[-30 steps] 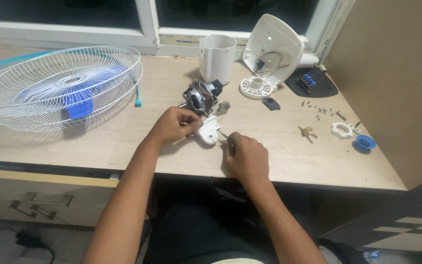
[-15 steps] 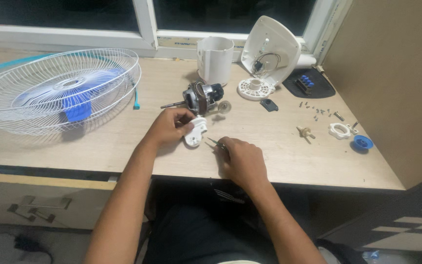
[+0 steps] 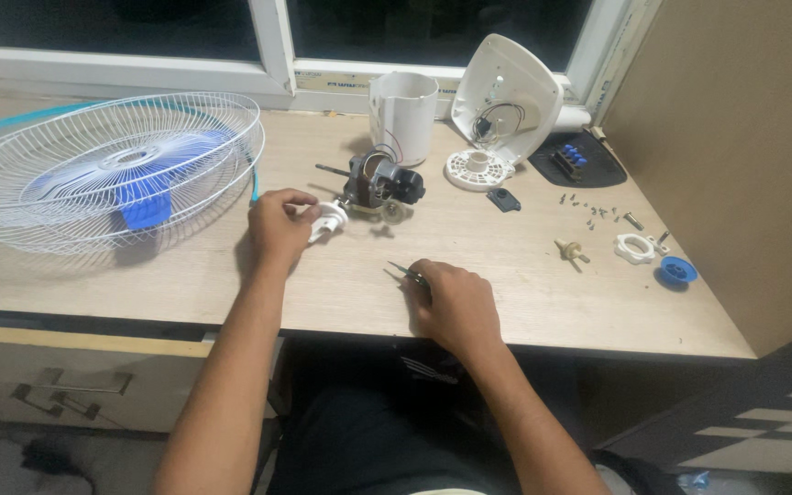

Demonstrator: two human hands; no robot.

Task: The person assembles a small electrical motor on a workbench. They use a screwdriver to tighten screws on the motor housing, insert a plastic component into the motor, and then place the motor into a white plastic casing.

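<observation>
Head cam: L hand grip clamped on white plastic part; R hand grip clamped on thin metal tool.

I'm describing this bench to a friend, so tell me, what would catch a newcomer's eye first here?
Most striking is the big white wire fan guard with blue blades inside, lying flat at the table's far left. At the centre, the left hand grips a small white plastic part beside the bare fan motor, while the right hand holds a thin tool near the table's front edge.
</observation>
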